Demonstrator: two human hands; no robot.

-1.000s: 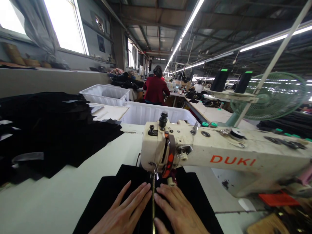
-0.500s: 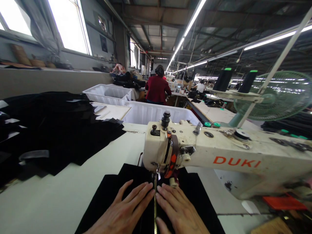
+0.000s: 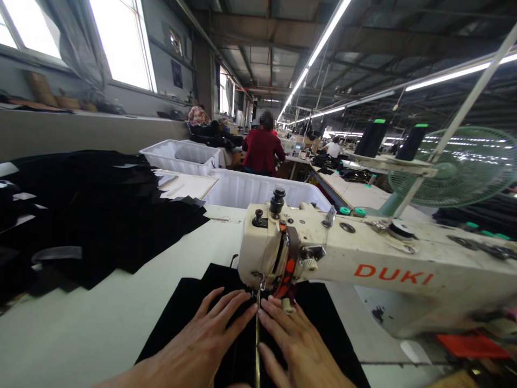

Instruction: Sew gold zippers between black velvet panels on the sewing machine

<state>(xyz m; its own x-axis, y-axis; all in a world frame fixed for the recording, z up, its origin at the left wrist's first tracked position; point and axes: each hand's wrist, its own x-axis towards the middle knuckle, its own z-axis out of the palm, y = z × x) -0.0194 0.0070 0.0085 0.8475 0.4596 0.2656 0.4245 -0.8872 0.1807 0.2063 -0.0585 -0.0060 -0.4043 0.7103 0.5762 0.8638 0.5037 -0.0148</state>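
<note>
Black fabric (image 3: 194,318): flat on my table (image 3: 100,328), under the sewing machine (image 3: 363,264) head.
Left hand (image 3: 205,339): palm down, fingers spread flat, pressing fabric; nothing gripped.
Right hand (image 3: 297,345): same pose, across the zipper strip (image 3: 257,345).
Change: both fingertips now closer to the needle than before.

Black fabric (image 3: 323,318) lies flat under the sewing machine (image 3: 363,258), a zipper (image 3: 257,345) running lengthwise.

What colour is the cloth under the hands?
Black cloth, seen in the head view.
</note>
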